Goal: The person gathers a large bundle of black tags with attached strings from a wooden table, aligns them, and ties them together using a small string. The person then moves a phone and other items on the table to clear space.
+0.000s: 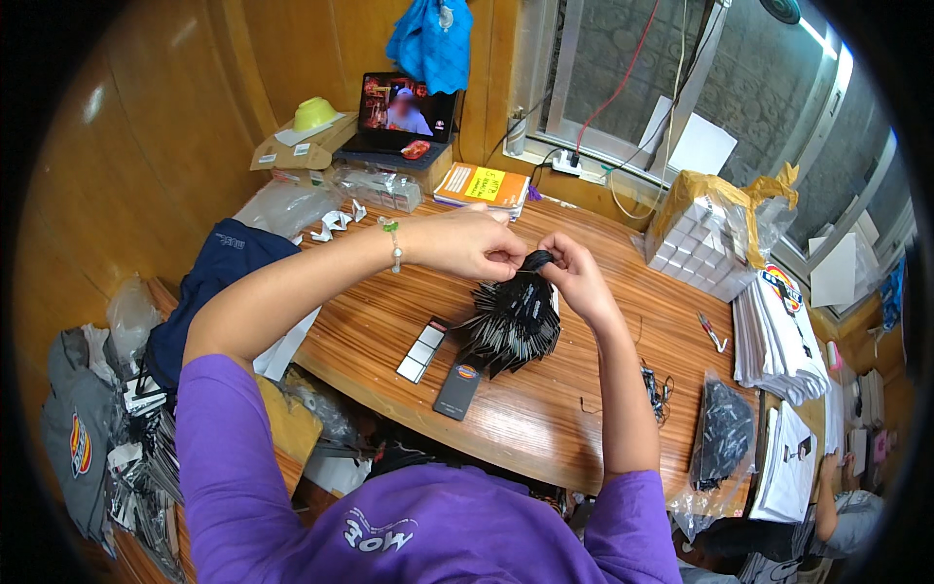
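Black hang tags spread in a fanned bundle [513,321] in the head view, just over the wood-grain table [370,341]; whether the bundle rests on it or hangs, I cannot tell. At its top, the right hand [581,277] pinches a black cord loop [535,261] between thumb and fingers. The left hand [472,243] is at the bundle's upper left, fingers curled and tips closed in a pinch; what they grip is too small to tell. Just left of the bundle lies a black-and-white card [422,351], and below it, toward the body, a single black tag [457,391]. Well right of the bundle are thread snips [713,333], with loose black cords [657,391] lower down. Beyond the bundle sit orange-covered booklets [467,185].
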